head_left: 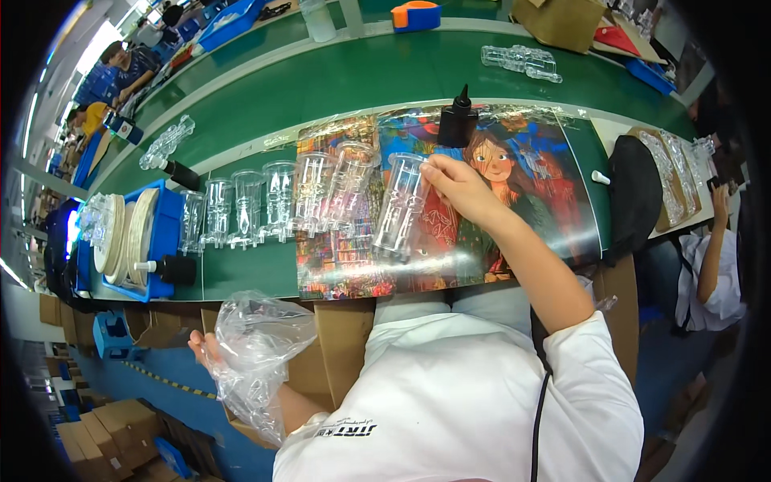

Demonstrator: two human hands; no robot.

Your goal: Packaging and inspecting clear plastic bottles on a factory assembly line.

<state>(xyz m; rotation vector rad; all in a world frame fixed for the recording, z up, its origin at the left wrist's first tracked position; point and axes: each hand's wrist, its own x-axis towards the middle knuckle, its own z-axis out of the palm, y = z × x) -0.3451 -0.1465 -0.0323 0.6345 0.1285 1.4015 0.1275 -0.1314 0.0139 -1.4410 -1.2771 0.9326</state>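
My right hand [458, 186] grips the top of a clear plastic tube-shaped part [400, 206] that stands on a colourful picture mat [514, 233]. To its left stands a row of several similar clear parts [277, 201], reaching across the green table [337, 80]. My left hand [207, 350] is down below the table edge, holding a crumpled clear plastic bag [255, 353]. A black squeeze bottle [456, 120] stands at the mat's far edge.
A blue tray [165, 233] with white tape rolls and a black bottle [167, 269] sits at the left. More clear parts [520, 60] lie across the table. Cardboard boxes [96, 438] stand below. Another person's arm [711, 257] is at the right, with other workers far left.
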